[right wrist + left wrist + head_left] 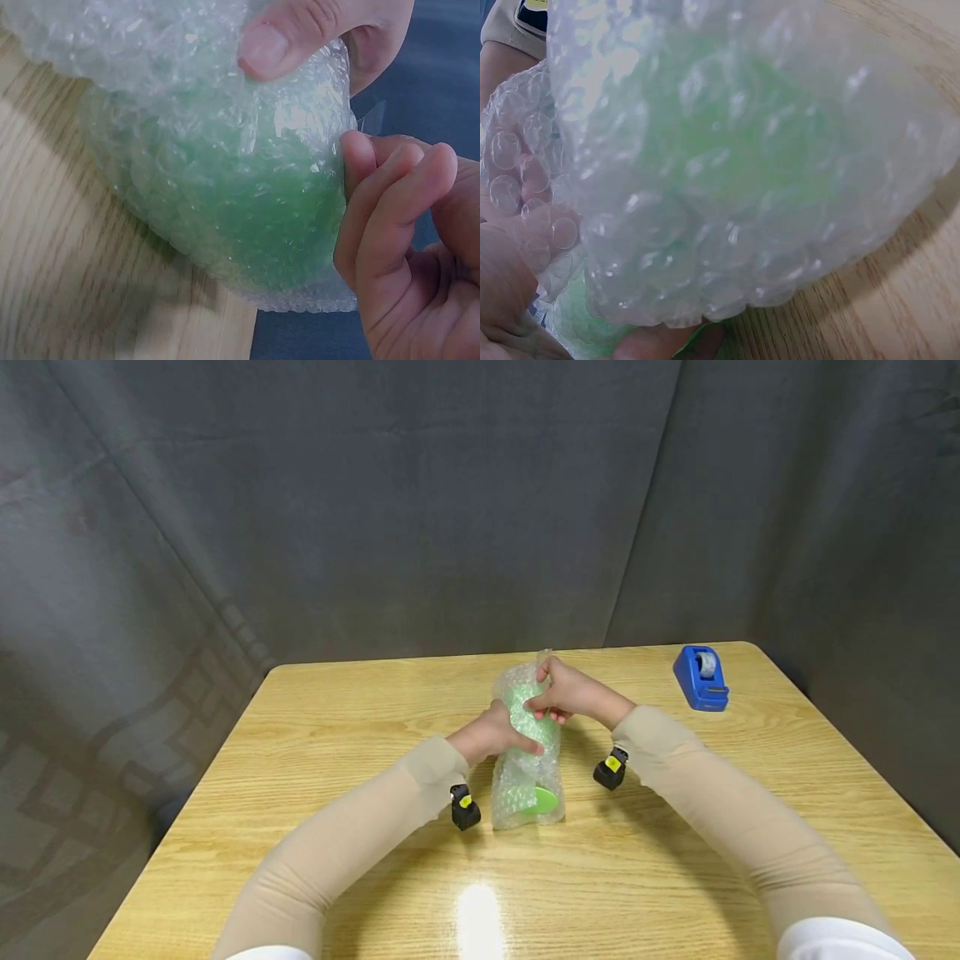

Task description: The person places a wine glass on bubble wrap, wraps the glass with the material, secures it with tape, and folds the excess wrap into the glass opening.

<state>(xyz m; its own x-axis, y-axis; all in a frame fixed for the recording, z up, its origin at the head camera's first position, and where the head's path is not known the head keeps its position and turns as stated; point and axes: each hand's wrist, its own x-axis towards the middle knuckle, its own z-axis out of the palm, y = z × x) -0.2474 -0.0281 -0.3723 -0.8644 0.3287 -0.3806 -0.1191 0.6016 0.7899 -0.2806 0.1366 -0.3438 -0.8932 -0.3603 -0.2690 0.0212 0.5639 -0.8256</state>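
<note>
A green object (542, 800) with a lime green rounded end lies lengthwise inside clear bubble wrap (513, 814); the wrap hides most of its shape. My left hand (495, 732) grips the bundle from its left side, thumb laid across the top. In the right wrist view, that thumb presses on the wrap (187, 195). From the far right side, my right hand (566, 691) pinches the edge of the wrap, its other fingers curled. Beside its fingertips a small clear strip (371, 120) sticks out past the wrap's edge. The left wrist view shows one end of the bundle (727, 142) close up.
On the right at the back of the wooden table (360, 710) stands a blue tape dispenser (701, 679) with a roll of clear tape. A grey curtain (420, 527) hangs behind the table and along its sides.
</note>
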